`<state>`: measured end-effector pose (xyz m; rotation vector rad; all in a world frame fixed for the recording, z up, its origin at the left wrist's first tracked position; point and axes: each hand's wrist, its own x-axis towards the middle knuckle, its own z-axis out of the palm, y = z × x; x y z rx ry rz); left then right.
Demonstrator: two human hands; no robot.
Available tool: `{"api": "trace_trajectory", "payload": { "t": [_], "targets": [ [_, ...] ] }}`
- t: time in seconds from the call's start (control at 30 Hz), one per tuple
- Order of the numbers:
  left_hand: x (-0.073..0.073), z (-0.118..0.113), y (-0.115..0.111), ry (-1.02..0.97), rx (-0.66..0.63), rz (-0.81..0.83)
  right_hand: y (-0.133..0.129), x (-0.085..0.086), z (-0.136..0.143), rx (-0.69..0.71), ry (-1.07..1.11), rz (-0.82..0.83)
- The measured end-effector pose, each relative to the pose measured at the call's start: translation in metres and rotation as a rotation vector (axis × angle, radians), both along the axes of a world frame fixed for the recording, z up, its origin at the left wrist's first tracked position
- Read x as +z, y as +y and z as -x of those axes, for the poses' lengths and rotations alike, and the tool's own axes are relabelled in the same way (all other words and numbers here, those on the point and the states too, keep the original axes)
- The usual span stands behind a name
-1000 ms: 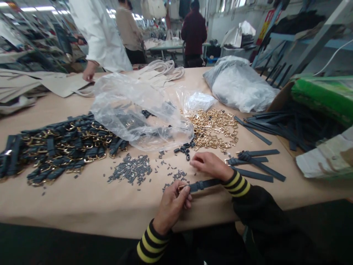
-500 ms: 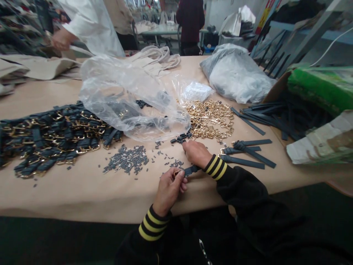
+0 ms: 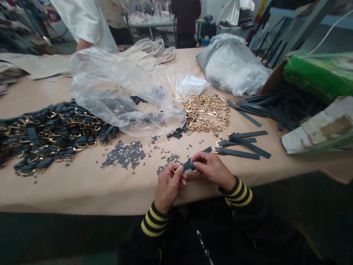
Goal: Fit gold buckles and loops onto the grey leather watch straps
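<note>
Near the table's front edge, my left hand point(image 3: 169, 182) pinches the buckle end of a dark strap point(image 3: 187, 165). My right hand point(image 3: 213, 167) grips the same strap a little farther along, fingertips closed at a dark loop around it. The strap's free end sticks out behind my right fingers. Several dark straps with gold buckles point(image 3: 239, 151) lie to the right of my hands. Small dark loops point(image 3: 178, 132) and a pile of gold buckles point(image 3: 206, 110) are beyond them. Tiny dark pieces point(image 3: 124, 154) are scattered on the left.
A heap of buckled straps point(image 3: 52, 132) covers the left of the table point(image 3: 82, 195). Clear plastic point(image 3: 124, 92) lies mid-table, a filled bag point(image 3: 234, 66) behind. Loose straps point(image 3: 275, 106) and a green package point(image 3: 320, 75) stand right. A person in white point(image 3: 85, 22) is across the table.
My right hand has come back from beside the small dark loops and now pinches the strap near my left hand. My left hand keeps its hold. The view has shifted slightly.
</note>
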<state>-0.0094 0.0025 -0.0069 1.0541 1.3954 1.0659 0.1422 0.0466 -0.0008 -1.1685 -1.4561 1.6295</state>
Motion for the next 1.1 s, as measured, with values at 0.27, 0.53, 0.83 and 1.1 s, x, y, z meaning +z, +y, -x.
{"api": "trace_trajectory", "payload": {
  "t": [0.27, 0.53, 0.83, 1.1],
  "targets": [
    [0.002, -0.007, -0.006, 0.242, -0.065, -0.097, -0.006, -0.001, -0.003, -0.028, -0.001, -0.002],
    [0.006, -0.015, -0.006, 0.264, 0.025, -0.093, -0.013, 0.002, -0.007, -0.041, -0.199, -0.214],
    [0.004, -0.021, -0.013, 0.119, 0.061, -0.107, -0.014, -0.001, -0.002, -0.056, -0.154, -0.275],
    [0.000, -0.011, -0.017, 0.345, 0.022, -0.173, -0.022, 0.010, 0.012, -0.013, -0.216, -0.262]
  ]
}}
